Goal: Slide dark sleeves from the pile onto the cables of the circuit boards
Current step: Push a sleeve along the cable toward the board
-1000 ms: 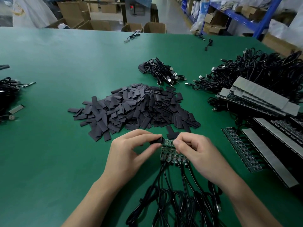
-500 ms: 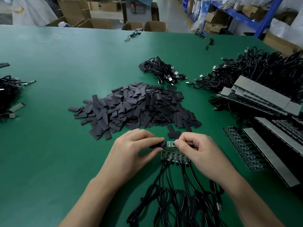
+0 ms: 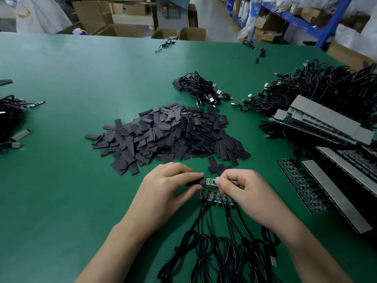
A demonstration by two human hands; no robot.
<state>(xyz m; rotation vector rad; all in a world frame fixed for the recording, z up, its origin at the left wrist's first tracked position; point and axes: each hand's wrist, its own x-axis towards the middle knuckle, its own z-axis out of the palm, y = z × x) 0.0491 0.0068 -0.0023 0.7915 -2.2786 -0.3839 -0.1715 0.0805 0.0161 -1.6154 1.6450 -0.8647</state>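
Observation:
A wide pile of flat dark sleeves (image 3: pixel 169 133) lies on the green table (image 3: pixel 61 180) just beyond my hands. My left hand (image 3: pixel 163 193) pinches one dark sleeve (image 3: pixel 196 181) between thumb and forefinger, its end against the left edge of a small green circuit board (image 3: pixel 210 187). My right hand (image 3: pixel 248 193) pinches the board's right side with curled fingers. Several black cables (image 3: pixel 216 242) run from the board's near edge toward me. Two loose sleeves (image 3: pixel 214 166) lie just past the board.
Stacked board strips with grey backing (image 3: pixel 326 127) and a black cable heap (image 3: pixel 326 86) fill the right side. A USB cable bundle (image 3: pixel 200 90) lies behind the pile. More cables (image 3: pixel 10 115) sit at the left edge. Cardboard boxes (image 3: pixel 183 33) stand beyond the table.
Both hands stay at the board; the sleeve in my left hand has closed in on the board's left edge.

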